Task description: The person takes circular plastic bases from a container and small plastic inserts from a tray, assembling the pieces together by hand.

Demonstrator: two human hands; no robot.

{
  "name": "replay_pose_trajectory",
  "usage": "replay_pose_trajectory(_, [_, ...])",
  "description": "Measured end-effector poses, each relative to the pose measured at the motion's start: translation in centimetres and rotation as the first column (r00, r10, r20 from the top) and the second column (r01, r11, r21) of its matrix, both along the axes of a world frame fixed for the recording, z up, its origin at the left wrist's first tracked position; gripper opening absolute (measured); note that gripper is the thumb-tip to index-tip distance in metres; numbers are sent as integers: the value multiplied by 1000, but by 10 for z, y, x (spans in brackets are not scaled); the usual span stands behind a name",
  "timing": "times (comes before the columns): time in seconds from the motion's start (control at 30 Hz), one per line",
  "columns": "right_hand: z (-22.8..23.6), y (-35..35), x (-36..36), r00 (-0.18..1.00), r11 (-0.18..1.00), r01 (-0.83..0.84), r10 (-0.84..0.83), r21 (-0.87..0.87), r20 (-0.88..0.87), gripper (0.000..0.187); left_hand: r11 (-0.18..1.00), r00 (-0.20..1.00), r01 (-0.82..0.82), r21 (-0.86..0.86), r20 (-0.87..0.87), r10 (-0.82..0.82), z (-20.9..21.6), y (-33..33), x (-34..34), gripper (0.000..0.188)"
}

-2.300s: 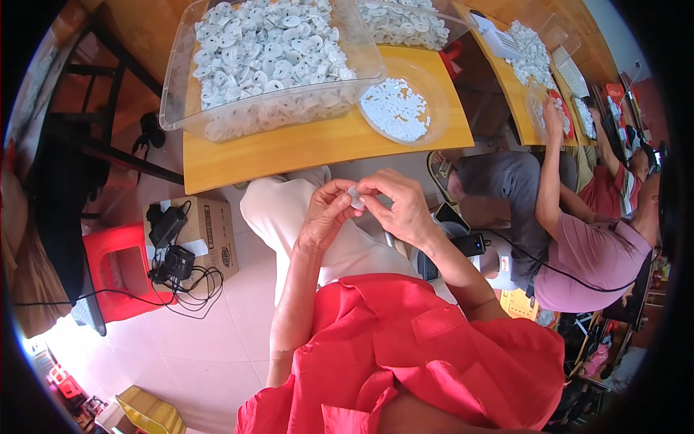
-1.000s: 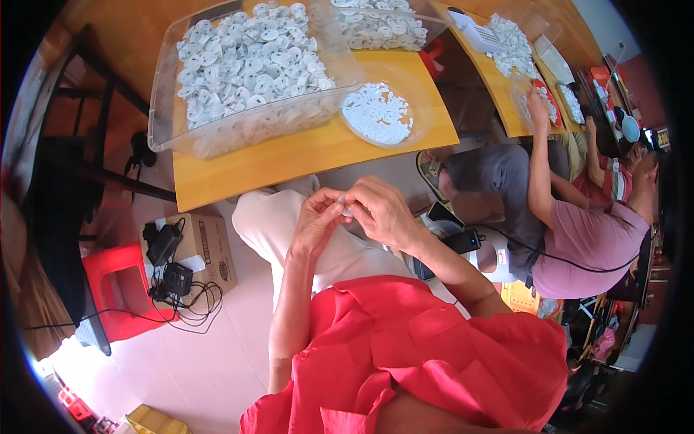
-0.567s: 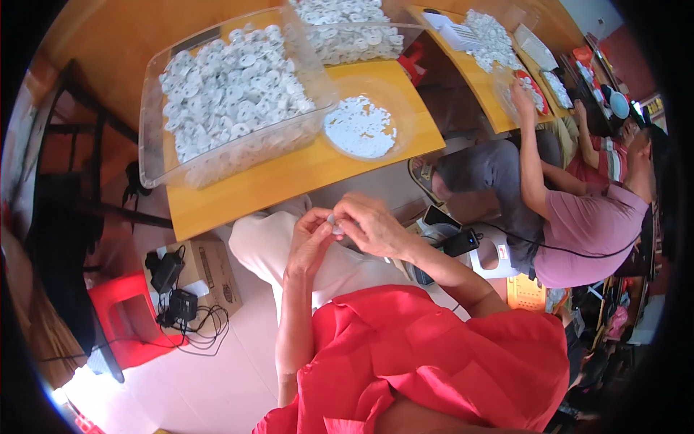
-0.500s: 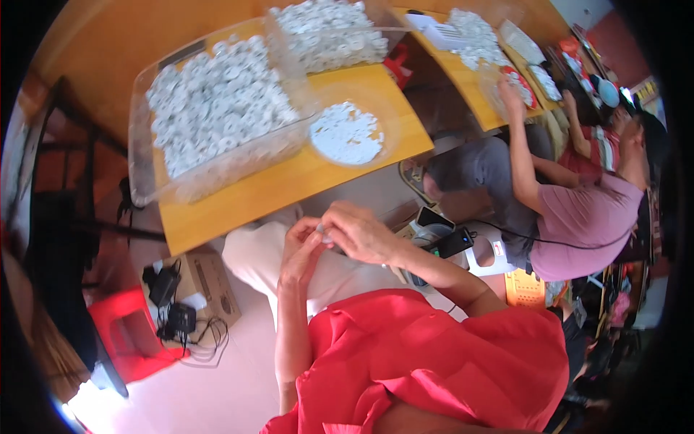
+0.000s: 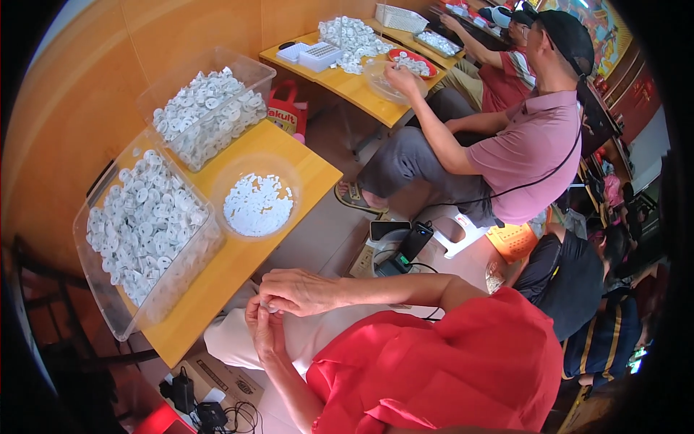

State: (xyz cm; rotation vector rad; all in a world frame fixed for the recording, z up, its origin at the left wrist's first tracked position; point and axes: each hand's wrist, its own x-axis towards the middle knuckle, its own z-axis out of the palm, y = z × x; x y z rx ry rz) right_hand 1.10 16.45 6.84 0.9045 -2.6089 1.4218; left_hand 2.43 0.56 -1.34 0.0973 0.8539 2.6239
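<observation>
Over my lap, both hands meet around a small whitish plastic piece point(image 5: 268, 307), mostly covered by the fingers. My left hand point(image 5: 263, 330) pinches it from below, fingertips pointing up. My right hand point(image 5: 302, 291) comes across from the right, its fingers bent down onto the same piece. On the wooden table point(image 5: 189, 324) just beyond, a round clear bowl point(image 5: 293, 181) contains many tiny white pieces point(image 5: 256, 206). Beside it, a clear plastic bin point(image 5: 97, 289) is heaped with round white plastic parts point(image 5: 148, 224), each with a central hole.
A second clear bin point(image 5: 249, 69) of white parts stands farther back. At right, a seated person in a pink shirt point(image 5: 524, 155) works at another table point(image 5: 350, 87). Chargers with cables point(image 5: 210, 416) lie on a cardboard box point(image 5: 231, 380) near a red stool point(image 5: 160, 421). A power bank point(image 5: 416, 240) sits lower right.
The view has swung right, bringing more of the neighbouring people and table into sight. My hands stay together on the small piece, the right hand now bent more over it.
</observation>
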Motion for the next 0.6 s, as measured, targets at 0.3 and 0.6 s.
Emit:
replay_pose_trajectory(0.3, [15,5,0,985,999,-43,40,15,168,34,999,997,-29,-45,73,32,10,2,1,47])
replay_pose_trajectory(0.6, [13,4,-2,993,997,-57,51,52,107,40,997,999,-8,-77,44,12,13,3,1,56])
